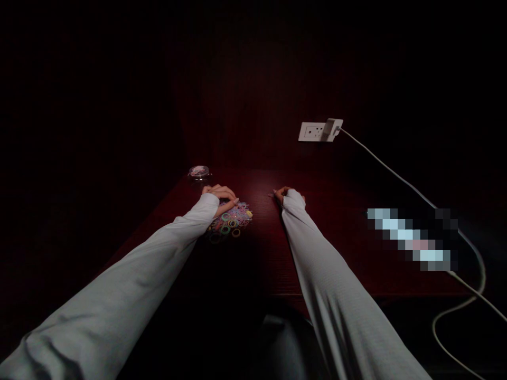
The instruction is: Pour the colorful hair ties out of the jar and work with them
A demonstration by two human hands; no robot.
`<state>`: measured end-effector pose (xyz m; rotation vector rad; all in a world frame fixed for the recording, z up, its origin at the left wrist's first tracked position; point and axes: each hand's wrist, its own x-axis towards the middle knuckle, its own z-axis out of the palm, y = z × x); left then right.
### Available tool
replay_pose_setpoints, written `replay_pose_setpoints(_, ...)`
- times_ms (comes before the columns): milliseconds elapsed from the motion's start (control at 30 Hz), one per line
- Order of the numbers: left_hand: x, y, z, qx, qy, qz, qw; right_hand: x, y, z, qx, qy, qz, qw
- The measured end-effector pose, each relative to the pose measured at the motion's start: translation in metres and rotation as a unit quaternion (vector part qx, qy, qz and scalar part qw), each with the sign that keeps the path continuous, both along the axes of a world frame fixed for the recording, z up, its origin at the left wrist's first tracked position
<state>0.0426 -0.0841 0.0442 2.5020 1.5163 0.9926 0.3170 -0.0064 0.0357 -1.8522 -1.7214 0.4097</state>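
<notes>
A pile of small coloured elastic hair ties (230,226) lies on the dark red table, with rings of green, yellow, pink and purple. Over the far left edge of this pile is my left hand (222,196), its fingers bent and the thumb close against the fingertips. Anything pinched there is too small to make out. To the right of the pile, my right hand (283,195) is low over the table with its fingers curled in and the tips together. The sleeve hides part of it, and I cannot see what it holds, if anything.
A round lidded container (199,173) stands at the table's back left. A white charger (332,127) sits in the wall socket (311,132), its cable (396,171) running down the right side. A blurred-out bright object (407,235) lies on the table's right.
</notes>
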Motion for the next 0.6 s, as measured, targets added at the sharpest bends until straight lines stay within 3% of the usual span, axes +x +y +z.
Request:
replay_pose_setpoints(233,-0.002,0.000,-0.002,0.009,-0.012,0.014,1.000,-0.005,-0.010,0.004,0.035,0.052,-0.025,0.998)
replay_pose_setpoints(300,-0.002,0.000,-0.002,0.013,-0.020,0.019,1.000,-0.011,-0.012,0.004,0.066,0.091,-0.004,0.994)
replay_pose_setpoints(367,-0.003,0.001,-0.002,0.018,-0.028,0.028,0.999,-0.020,-0.012,0.000,0.094,0.166,0.050,0.980)
replay_pose_setpoints(467,-0.004,0.002,-0.001,0.025,-0.046,0.044,0.998,-0.037,-0.011,-0.009,0.101,0.293,0.168,0.936)
replay_pose_setpoints(600,-0.008,0.008,-0.004,0.023,-0.055,0.023,0.998,-0.052,-0.015,-0.019,0.069,0.358,0.283,0.887)
